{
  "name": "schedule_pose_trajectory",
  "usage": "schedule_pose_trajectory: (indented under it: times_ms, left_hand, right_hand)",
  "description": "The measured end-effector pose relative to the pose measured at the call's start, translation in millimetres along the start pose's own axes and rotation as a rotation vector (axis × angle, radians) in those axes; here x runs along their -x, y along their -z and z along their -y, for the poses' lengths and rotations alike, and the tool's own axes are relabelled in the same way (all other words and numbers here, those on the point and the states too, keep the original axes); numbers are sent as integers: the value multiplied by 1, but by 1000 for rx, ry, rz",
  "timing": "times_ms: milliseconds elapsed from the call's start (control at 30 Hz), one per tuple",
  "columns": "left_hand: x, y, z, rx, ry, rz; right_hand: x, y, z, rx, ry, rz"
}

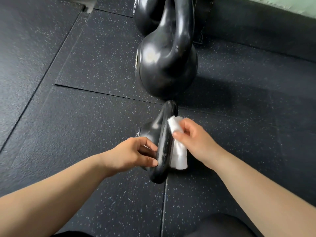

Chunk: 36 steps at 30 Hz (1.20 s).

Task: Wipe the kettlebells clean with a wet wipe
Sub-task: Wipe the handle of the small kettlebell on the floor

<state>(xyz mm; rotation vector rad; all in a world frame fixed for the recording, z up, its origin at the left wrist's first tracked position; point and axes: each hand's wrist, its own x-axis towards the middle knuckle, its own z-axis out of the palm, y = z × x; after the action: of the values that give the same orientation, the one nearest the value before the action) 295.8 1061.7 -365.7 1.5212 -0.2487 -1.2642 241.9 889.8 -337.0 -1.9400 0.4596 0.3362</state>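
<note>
A small black kettlebell (162, 147) stands on the floor in front of me, its handle toward the camera. My left hand (131, 154) grips the left side of the handle, thumb on its near edge. My right hand (195, 141) pinches a folded white wet wipe (177, 149) against the right side of the handle. Behind it stands a larger black kettlebell (167, 65), and a third kettlebell (147, 12) is partly visible at the top.
The floor is dark speckled rubber matting (85, 117) with seams between tiles. A dark base strip and pale green wall (290, 6) run along the top right. My knees (218, 226) show at the bottom edge.
</note>
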Motion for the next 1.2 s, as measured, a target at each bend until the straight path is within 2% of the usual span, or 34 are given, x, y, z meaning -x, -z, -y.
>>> schedule_pose_trajectory:
  times_ms: [100,167,233,333,400,467,567,633,700,767,867,967,1033,1100,1200]
  left_hand:
    - [0,-1,1,-11,-6,1]
    - [0,-1,3,-15,-16,4]
    - [1,-1,3,-30,-10,4]
    - [3,-2,-2,-57,-19,1]
    - [4,-2,-10,-17,-117,-98]
    - [7,-3,-26,67,-278,-247]
    - [6,-6,-48,121,-466,-270]
    - [3,-5,-52,151,-463,-292]
    - [3,2,-49,119,-428,-396]
    - [5,10,-41,93,-375,-498]
    - [5,27,-30,172,-365,-694]
    - [-1,37,-22,164,-348,-844]
    - [-8,30,-22,71,-306,-794]
    - [-13,14,-27,-34,-301,-633]
    - [-18,-7,-38,2,-313,-401]
  right_hand:
    - [-21,3,6,-125,-25,-179]
    - [-20,-2,4,-161,-32,-212]
    - [-6,-5,-2,-158,-64,-121]
    - [19,0,-5,-119,-123,104]
    - [25,10,3,-208,-103,76]
    - [23,19,16,-333,-79,-31]
    - [12,21,38,-361,-16,-40]
    - [4,14,47,-340,18,8]
    - [-2,9,54,-358,22,26]
    - [-8,7,54,-374,47,-27]
    - [-22,6,41,-76,88,-229]
    - [-32,-2,20,183,100,-252]
    - [-34,-6,10,252,118,-252]
    - [-36,-5,7,289,139,-249]
    - [-37,-3,5,243,126,-233]
